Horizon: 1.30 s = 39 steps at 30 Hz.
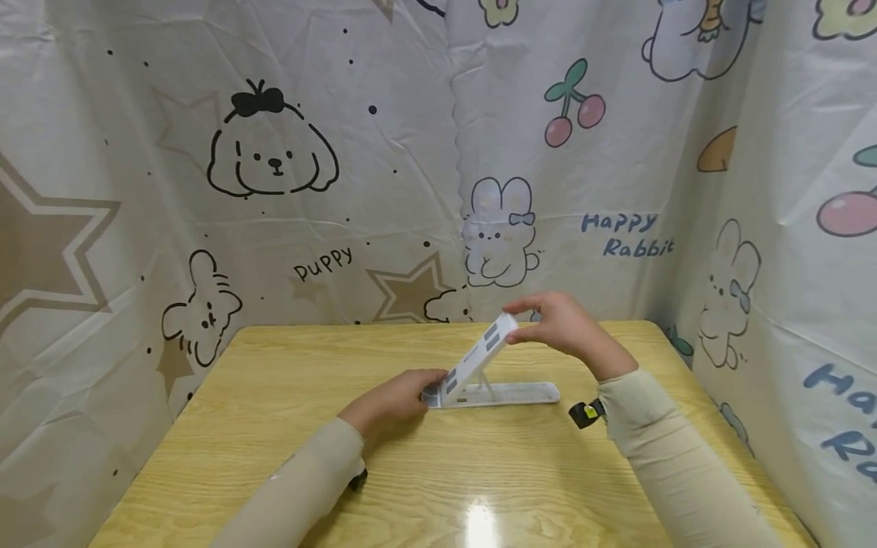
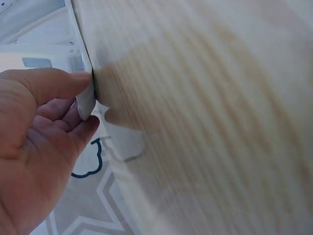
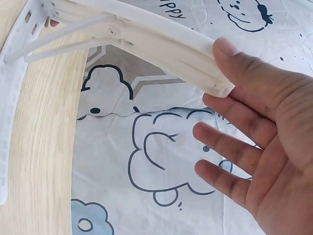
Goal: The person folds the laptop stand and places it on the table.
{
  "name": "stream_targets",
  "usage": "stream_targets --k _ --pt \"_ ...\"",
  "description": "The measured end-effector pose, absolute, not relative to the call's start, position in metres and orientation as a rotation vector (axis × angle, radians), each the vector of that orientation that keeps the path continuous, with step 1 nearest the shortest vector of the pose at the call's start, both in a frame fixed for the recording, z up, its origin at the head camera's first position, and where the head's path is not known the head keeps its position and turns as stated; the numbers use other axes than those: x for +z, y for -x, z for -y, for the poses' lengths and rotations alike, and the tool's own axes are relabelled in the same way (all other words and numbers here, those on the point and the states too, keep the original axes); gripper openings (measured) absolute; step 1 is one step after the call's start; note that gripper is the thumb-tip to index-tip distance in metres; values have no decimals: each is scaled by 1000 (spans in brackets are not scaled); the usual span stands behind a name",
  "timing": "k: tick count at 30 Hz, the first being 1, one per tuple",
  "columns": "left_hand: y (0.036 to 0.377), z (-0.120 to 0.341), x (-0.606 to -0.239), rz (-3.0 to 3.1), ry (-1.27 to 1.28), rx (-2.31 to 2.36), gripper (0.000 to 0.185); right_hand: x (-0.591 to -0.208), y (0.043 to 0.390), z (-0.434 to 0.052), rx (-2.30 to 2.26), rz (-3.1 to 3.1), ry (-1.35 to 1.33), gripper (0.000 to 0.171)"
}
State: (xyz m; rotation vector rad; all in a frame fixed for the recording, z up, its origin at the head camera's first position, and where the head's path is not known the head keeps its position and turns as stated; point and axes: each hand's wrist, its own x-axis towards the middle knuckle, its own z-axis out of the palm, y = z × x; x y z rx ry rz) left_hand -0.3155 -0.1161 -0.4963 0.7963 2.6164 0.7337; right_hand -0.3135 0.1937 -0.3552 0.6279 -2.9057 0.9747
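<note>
A white folding stand [image 1: 475,361] rests on the table, its upper panel tilted up from a flat base [image 1: 524,393]. Grey pads line the panel's face. Thin white struts [image 3: 73,35] prop the panel from underneath, seen in the right wrist view. My left hand [image 1: 399,396] pinches the hinged end, low over the table; its thumb lies on the end in the left wrist view. At the raised end, my right hand [image 1: 565,326] pinches the panel's tip between thumb and index finger, the other fingers spread beneath.
The stand sits on a wooden table [image 1: 288,472] with rounded far corners. Printed cloth [image 1: 397,152] hangs behind it and along both sides. A black strap [image 1: 586,414] shows by the right sleeve, and another dark strap [image 1: 358,479] by the left.
</note>
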Motion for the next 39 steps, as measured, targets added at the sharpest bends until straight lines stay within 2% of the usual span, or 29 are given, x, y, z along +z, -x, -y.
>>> stream_targets --k 10,15,21,31,39 --pt "302 88 -485 -2748 -744 776 62 -367 321 -203 1017 2781 -817 57" --pt "300 83 -480 -2758 -738 926 67 -376 323 -210 1102 2765 -873 64" --pt "298 79 -480 -2804 -736 1009 68 -387 326 -220 1159 2771 -874 60" --pt "288 68 -482 -2794 -715 1261 61 -440 338 -256 1149 2870 -812 65" --pt "285 66 -485 -2806 -675 1290 59 -479 344 -278 1161 2954 -766 50"
